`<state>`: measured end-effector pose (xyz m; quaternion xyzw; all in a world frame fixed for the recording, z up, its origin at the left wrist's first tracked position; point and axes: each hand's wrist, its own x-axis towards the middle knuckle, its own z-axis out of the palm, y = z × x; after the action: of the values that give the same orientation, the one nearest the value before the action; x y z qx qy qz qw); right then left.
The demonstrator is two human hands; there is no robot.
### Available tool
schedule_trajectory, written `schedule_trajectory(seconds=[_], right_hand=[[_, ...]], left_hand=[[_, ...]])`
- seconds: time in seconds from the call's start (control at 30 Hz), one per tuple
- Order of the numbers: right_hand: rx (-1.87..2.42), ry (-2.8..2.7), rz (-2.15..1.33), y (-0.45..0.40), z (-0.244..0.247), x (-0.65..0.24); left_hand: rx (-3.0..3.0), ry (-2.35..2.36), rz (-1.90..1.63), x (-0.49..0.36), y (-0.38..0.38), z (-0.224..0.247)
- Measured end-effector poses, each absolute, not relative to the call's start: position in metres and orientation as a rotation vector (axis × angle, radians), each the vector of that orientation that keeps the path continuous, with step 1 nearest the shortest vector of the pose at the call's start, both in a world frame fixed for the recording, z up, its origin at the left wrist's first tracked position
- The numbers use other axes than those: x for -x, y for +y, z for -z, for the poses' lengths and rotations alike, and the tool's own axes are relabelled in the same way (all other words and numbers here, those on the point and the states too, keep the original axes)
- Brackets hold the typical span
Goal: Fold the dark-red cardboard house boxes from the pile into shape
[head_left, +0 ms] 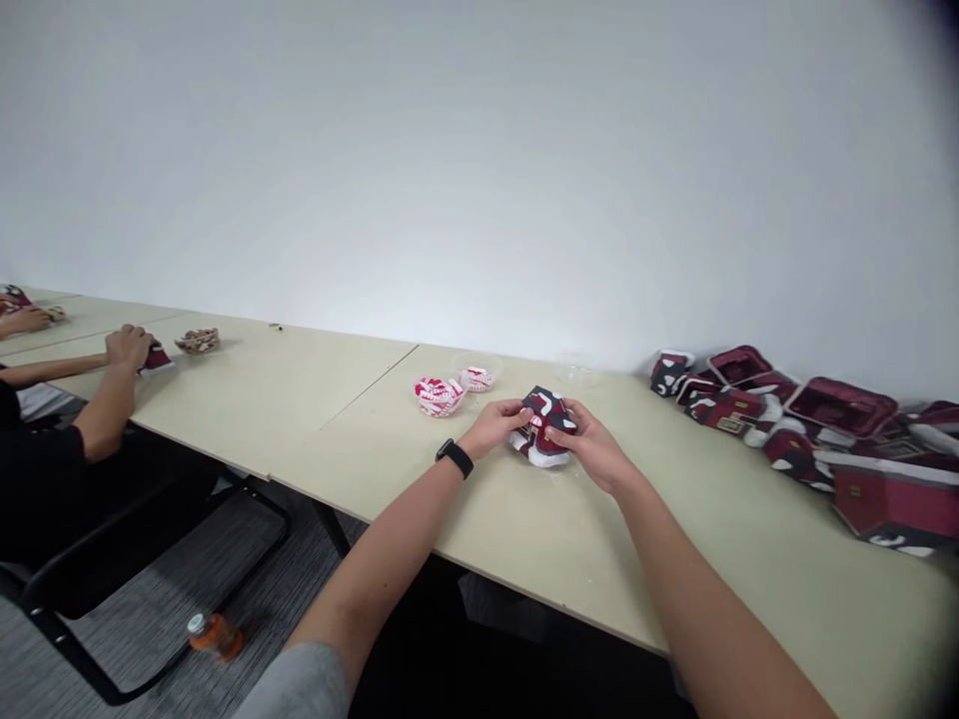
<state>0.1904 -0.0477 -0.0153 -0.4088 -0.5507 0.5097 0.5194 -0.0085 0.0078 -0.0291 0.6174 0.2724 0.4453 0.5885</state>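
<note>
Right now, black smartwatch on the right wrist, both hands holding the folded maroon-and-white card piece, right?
No: the black smartwatch is on the left wrist, not the right; the head view shows it. The left hand and right hand do both hold the folded maroon-and-white card piece.

I'm seeing a bright, flat picture here: the white wall (479, 170) glows palest at centre, with no hard glare. Just faint, soft shadow under the right hand (591, 444). The table edge (524, 559) bows with lens distortion, and the top-right corner darkens, going soft.
</note>
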Motion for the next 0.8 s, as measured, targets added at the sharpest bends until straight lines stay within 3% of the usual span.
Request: schedule_trajectory(seconds=[0.8], right_hand=[[1.129, -1.485, -1.023, -0.0420, 0.0212, -0.1877]], left_hand=[[-1.660, 0.797, -1.086, 0.0089, 0.0135, 0.0322]])
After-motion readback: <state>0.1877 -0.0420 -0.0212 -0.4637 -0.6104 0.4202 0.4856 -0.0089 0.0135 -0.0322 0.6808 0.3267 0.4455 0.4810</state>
